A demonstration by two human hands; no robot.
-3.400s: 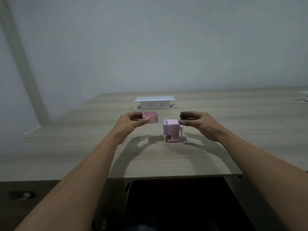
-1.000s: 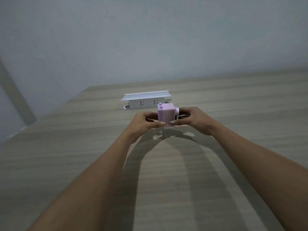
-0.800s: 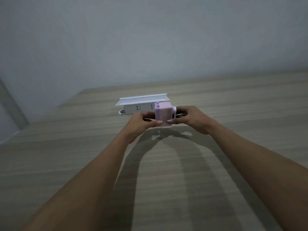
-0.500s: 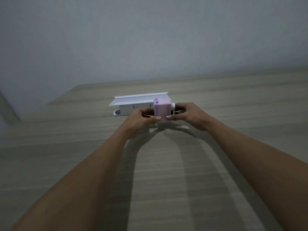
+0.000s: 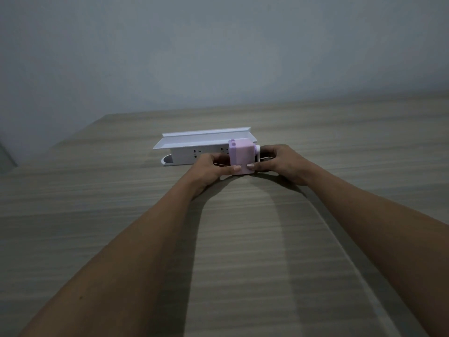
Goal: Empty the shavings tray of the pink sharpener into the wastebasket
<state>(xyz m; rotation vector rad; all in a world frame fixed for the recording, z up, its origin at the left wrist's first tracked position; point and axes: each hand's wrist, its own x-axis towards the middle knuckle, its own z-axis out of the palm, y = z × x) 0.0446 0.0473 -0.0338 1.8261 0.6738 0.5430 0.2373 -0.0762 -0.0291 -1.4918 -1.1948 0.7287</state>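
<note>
Your left hand [image 5: 209,167] and your right hand [image 5: 283,162] both grip the small pink box-shaped plastic sharpener [image 5: 240,156], just above the centre of the frame. The left thumb presses its lower left front corner and the right thumb its lower right front corner, with the other fingers wrapped around its sides, so each hand is closed on it. The sharpener stands upright at the level of the light wood-grain table [image 5: 243,239]; whether its base touches the surface is hidden by your fingers. A pale crank part [image 5: 258,152] juts from its right side, against your right hand. Its front face looks closed, but you cannot tell the tray apart from the body here. Just behind it, towards upper left, sits a white plastic socket box with a raised flat lid [image 5: 201,148]. Both bare forearms reach in from the bottom corners.
</note>
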